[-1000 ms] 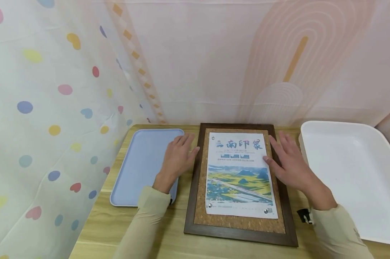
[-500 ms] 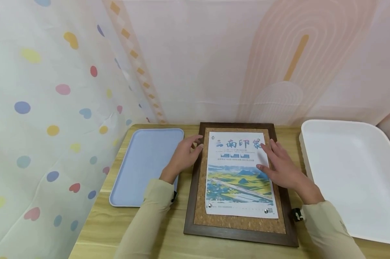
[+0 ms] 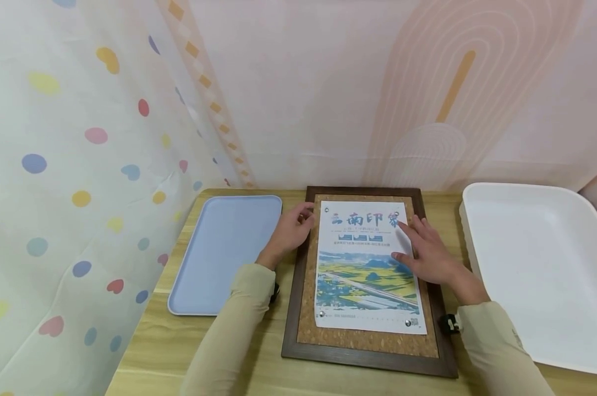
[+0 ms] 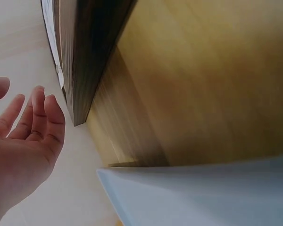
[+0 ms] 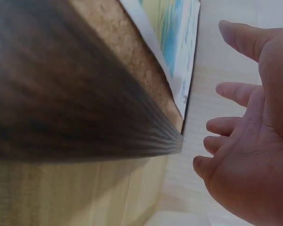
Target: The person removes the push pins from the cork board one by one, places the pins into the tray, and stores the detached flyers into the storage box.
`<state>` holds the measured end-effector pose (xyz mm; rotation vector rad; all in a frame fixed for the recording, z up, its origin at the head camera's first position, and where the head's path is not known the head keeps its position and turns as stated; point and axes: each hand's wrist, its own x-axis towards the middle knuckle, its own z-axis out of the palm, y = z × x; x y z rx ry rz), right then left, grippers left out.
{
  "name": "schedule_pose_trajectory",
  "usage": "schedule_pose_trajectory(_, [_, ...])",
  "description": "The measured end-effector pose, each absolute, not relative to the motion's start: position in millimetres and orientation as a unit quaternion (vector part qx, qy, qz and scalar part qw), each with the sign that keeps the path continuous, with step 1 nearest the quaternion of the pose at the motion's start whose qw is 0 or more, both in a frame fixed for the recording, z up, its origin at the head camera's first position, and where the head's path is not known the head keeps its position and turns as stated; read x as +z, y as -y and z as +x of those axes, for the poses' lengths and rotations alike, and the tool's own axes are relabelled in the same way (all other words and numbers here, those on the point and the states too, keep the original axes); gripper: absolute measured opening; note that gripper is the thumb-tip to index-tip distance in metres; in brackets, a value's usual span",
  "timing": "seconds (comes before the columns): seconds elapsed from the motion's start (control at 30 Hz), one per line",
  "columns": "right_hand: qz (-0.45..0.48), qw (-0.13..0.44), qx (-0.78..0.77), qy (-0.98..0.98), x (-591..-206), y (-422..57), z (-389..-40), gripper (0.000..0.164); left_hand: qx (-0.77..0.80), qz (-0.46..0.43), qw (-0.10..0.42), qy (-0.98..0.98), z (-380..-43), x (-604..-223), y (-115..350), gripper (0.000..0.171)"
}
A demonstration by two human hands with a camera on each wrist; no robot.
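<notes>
A: Where's the board?
B: The rectangular cork board with a dark brown frame (image 3: 367, 344) lies flat on the pale wood-grain table (image 3: 149, 352), between the two hands.
A: What's on it?
B: A white paper poster printed with a colourful landscape (image 3: 367, 283), a round silver pin (image 3: 409, 323) at each corner.
A: And the left hand (image 3: 290, 228)?
B: Over the frame's left side, towards the far end, fingers loosely bent, thumb apart, holding nothing. Its wrist view shows a gap to the frame.
A: The right hand (image 3: 432, 256)?
B: Above the poster's right edge, fingers relaxed and spread, gripping nothing; its wrist view also shows it apart from the board.
A: Anything either side?
B: A light blue rectangular tray (image 3: 224, 253) beyond the left hand, a deep white tray (image 3: 546, 264) beyond the right.
</notes>
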<state>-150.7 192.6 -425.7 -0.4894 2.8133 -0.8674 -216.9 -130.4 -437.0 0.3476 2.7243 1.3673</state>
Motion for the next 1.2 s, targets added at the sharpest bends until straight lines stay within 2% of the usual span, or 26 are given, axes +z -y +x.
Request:
schedule_pose_trajectory(0.27, [-0.166, 0.089, -0.289, -0.939, -429, -197, -155, 0.077, 0.428, 0.101, 0.056, -0.896, -226, -432, 124, 0.039])
schedule_pose_trajectory(0.67, [-0.164, 0.11, -0.29, -0.936, -433, -201, -156, 0.089, 0.394, 0.098, 0.1, -0.909, -237, -431, 121, 0.04])
schedule_pose_trajectory(0.93, [-0.158, 0.126, -0.292, -0.935, -434, -201, -161, 0.093, 0.412, 0.107, 0.094, -0.9, -247, -433, 125, 0.037])
schedule_pose_trajectory(1.2, [-0.159, 0.147, -0.282, -0.934, -435, -198, -165, 0.105, 0.416, 0.099, 0.104, -0.898, -252, -439, 120, 0.037])
